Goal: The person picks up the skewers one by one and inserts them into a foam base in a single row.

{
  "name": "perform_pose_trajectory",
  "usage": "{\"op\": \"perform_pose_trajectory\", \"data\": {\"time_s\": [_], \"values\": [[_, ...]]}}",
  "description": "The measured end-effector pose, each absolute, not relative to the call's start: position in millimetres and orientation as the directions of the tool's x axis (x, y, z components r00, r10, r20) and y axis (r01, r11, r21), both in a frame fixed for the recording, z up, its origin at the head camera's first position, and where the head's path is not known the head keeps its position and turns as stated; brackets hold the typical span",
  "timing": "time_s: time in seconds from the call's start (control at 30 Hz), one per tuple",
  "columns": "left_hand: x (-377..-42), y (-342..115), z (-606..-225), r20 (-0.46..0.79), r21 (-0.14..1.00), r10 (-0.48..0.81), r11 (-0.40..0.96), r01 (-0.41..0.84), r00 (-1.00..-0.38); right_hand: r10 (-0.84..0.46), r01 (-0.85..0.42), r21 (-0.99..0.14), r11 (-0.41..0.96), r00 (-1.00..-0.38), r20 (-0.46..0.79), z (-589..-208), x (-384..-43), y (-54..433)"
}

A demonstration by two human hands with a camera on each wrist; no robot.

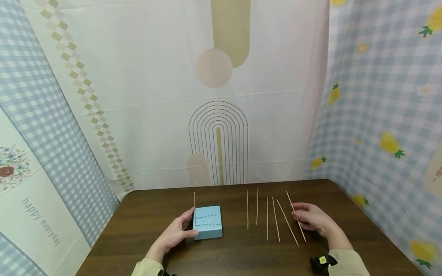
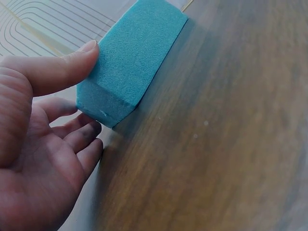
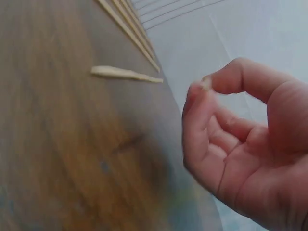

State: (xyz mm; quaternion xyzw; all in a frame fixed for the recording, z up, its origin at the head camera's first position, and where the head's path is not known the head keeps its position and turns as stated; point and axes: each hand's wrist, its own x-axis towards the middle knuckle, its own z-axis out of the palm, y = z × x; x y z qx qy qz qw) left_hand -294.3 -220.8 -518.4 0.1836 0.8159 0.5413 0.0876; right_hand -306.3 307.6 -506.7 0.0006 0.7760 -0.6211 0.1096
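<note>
A light blue foam-like block [image 1: 208,230] lies on the table, with rows of dark marks across its top. One thin wooden stick [image 1: 195,203] stands upright at the block's left side. My left hand [image 1: 176,232] grips the block's left end between thumb and fingers; the left wrist view shows the thumb on one edge of the block [image 2: 137,53]. On the right, the thumb and index finger of my right hand [image 1: 312,219] pinch a thin wooden stick [image 1: 302,232]. Its shaft slants past the fingertips. In the right wrist view the pinch hides part of it.
Several loose wooden sticks [image 1: 267,220] lie spread out between the block and my right hand. The dark brown table [image 1: 235,257] ends at a patterned cloth [image 1: 155,134] behind, with checked cloths on both sides.
</note>
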Motion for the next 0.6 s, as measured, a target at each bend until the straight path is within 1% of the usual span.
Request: {"op": "perform_pose_trajectory", "data": {"time_s": [0.13, 0.27, 0.4, 0.6], "values": [[-294, -220, -519, 0.051, 0.917, 0.393, 0.345, 0.199, -0.918, -0.165, 0.109, -0.976, 0.187, -0.976, -0.14, -499, -308, 296], [-293, -219, -519, 0.049, 0.917, 0.394, 0.346, 0.197, -0.918, -0.173, 0.057, -0.989, 0.14, -0.981, -0.082, -490, -307, 275], [-294, -219, -516, 0.053, 0.918, 0.394, 0.343, 0.2, -0.918, -0.213, 0.008, -0.996, 0.084, -0.977, -0.026, -485, -309, 252], [-293, -218, -519, 0.056, 0.911, 0.392, 0.356, 0.207, -0.918, -0.261, -0.016, -1.0, 0.022, -0.965, 0.01, -485, -308, 217]]}}
